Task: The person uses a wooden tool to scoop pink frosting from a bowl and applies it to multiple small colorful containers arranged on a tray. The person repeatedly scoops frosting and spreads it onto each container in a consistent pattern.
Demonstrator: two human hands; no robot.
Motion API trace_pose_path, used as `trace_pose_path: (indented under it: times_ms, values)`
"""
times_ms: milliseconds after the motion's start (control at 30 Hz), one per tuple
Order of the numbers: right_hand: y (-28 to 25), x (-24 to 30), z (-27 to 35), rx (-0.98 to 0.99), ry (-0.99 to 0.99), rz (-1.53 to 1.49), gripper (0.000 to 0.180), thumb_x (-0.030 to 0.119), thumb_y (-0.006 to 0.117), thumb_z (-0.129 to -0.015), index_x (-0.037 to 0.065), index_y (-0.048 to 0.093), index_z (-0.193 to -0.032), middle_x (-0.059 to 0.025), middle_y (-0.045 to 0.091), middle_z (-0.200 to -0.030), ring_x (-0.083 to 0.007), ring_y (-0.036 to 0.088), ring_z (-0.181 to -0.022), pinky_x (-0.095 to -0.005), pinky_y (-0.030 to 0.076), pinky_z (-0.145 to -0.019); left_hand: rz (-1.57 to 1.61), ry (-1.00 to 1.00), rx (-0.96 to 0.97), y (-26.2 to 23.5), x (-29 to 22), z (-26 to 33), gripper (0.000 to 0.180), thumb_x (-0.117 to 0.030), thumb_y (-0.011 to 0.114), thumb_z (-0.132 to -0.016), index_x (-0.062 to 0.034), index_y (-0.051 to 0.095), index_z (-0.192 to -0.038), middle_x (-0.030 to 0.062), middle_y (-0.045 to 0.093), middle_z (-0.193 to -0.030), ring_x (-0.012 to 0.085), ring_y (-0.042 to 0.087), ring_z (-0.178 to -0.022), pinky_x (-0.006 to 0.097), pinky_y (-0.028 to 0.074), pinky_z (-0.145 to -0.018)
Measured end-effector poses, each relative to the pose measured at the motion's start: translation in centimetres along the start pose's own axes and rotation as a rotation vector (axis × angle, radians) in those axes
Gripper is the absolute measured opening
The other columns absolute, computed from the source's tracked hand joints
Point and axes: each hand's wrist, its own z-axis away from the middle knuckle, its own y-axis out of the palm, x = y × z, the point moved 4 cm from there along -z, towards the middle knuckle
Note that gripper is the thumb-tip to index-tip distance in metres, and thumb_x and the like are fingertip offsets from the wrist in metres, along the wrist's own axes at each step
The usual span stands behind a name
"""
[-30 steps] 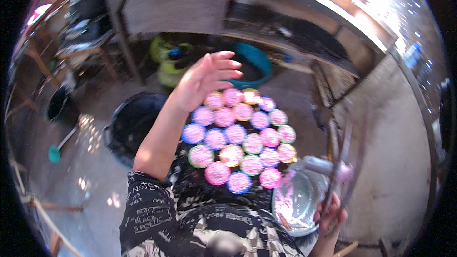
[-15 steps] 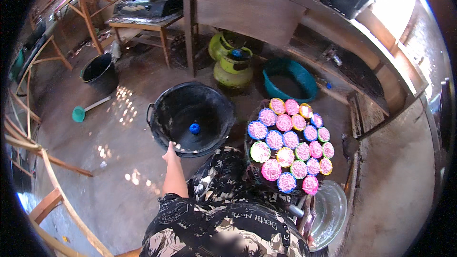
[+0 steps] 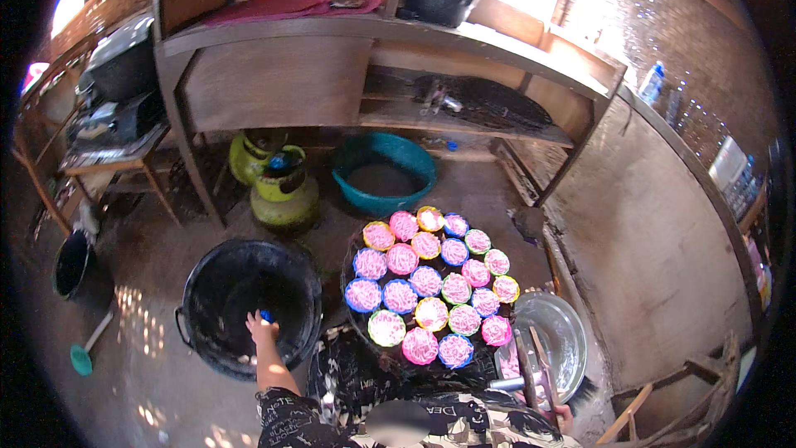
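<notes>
My left hand point(image 3: 264, 331) reaches down into a wide black tub point(image 3: 207, 270), fingers spread at a small blue cup-like mould point(image 3: 266, 315). The hand partly covers this mould, and a firm grip on it does not show. My right hand point(image 3: 565, 417), mostly hidden, closes at the lower end of a long-handled hand press point(image 3: 526, 369). Beneath the press sits a clear bowl point(image 3: 578, 325), with pink material beside the handles. In front of me, a round dark tray point(image 3: 355, 333) carries many colourful fluted moulds point(image 3: 426, 281) filled with pink shreds.
A teal basin point(image 3: 384, 195) and green gas cylinders point(image 3: 284, 203) stand under a wooden shelf unit point(image 3: 274, 87). At left are a black bucket point(image 3: 75, 267) and a teal dipper point(image 3: 81, 360) on the floor. A wooden frame point(image 3: 696, 382) juts in at lower right.
My left hand has gone from the tub's near rim into the tub, to the blue mould. The view has turned right, and the press handles now show above the bowl.
</notes>
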Motion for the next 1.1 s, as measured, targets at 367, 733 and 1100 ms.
trace_pose_path:
  times_ms: [367, 733, 1100]
  values:
    - [3.1, 7.1, -0.8, 0.079, -0.06, 0.575, 0.066, 0.052, 0.062, -0.069, 0.004, 0.05, -0.113, -0.0177, 0.062, -0.087, -0.0304, 0.06, -0.071, -0.0389, 0.048, -0.059, -0.153, -0.018, 0.173, 6.0, -0.6, -4.2, 0.076, -0.018, 0.072, -0.069, -0.0218, 0.034, -0.135, 0.0067, 0.015, -0.146, 0.0328, 0.016, -0.134, 0.05, 0.038, -0.098]
    - [5.4, 7.4, -3.0, 0.125, -0.105, 0.763, 0.063, 0.052, 0.063, -0.067, 0.007, 0.054, -0.11, -0.0182, 0.062, -0.087, -0.0318, 0.061, -0.075, -0.0404, 0.048, -0.063, 0.077, -0.055, -0.004, 7.9, 4.3, -6.3, 0.052, -0.027, 0.064, -0.078, -0.0107, 0.048, -0.124, 0.017, 0.039, -0.129, 0.037, 0.044, -0.111, 0.043, 0.042, -0.09]
    - [-0.4, -3.7, -0.6, -0.022, 0.12, 0.814, 0.06, 0.051, 0.064, -0.065, 0.009, 0.058, -0.106, -0.0187, 0.063, -0.088, -0.0332, 0.061, -0.08, -0.042, 0.048, -0.067, -0.339, 0.316, 0.439, 13.0, 1.8, -7.1, 0.1, -0.021, 0.083, -0.051, -0.0069, 0.029, -0.134, 0.0183, 0.034, -0.134, 0.0361, 0.042, -0.119, 0.039, 0.039, -0.099]
